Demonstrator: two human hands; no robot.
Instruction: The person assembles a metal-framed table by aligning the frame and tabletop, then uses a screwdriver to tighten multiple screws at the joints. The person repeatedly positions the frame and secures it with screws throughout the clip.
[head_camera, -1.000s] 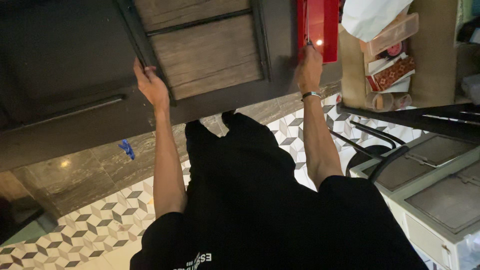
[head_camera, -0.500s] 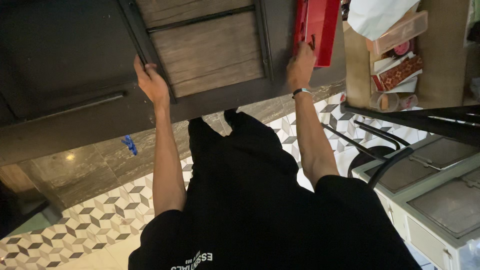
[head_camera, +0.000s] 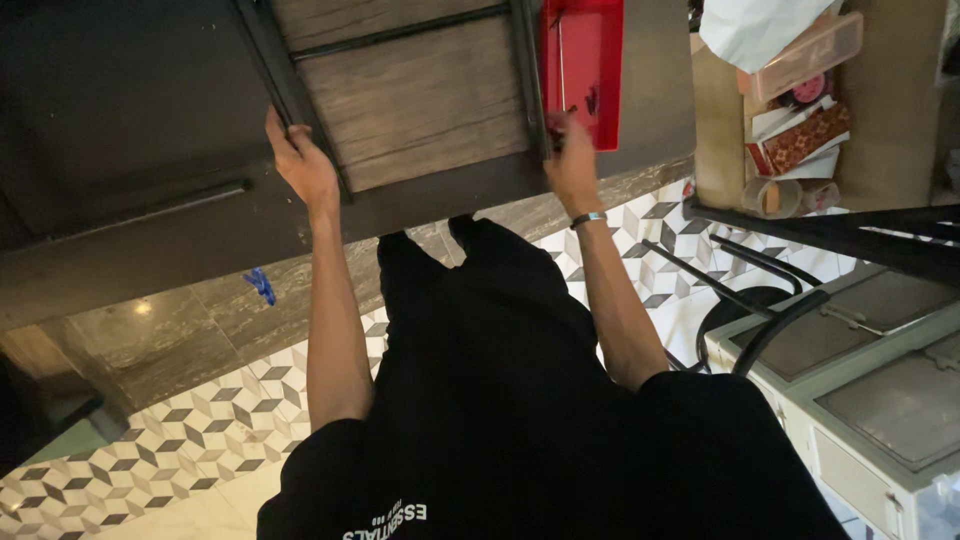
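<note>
My left hand (head_camera: 300, 165) stays clamped on the dark frame rail (head_camera: 285, 85) while my right hand (head_camera: 572, 165) has slid down off the red tray (head_camera: 583, 60) – its fingers now curl on the near right rail (head_camera: 527, 70), so both hands grip the wooden panel (head_camera: 420, 95).

The person wears a loose black short-sleeved shirt (head_camera: 520, 450) that fills the lower middle of the frame, with a line of small white lettering across it at the bottom edge — seen upside down from this view. Black trousers (head_camera: 470, 270) run up from the shirt toward the centre, two dark legs side by side. Both forearms are bare from the sleeve hems to the left hand (head_camera: 300, 165) and right hand (head_camera: 572, 165) — the right wrist carries a thin silver bracelet (head_camera: 588, 217).
</note>
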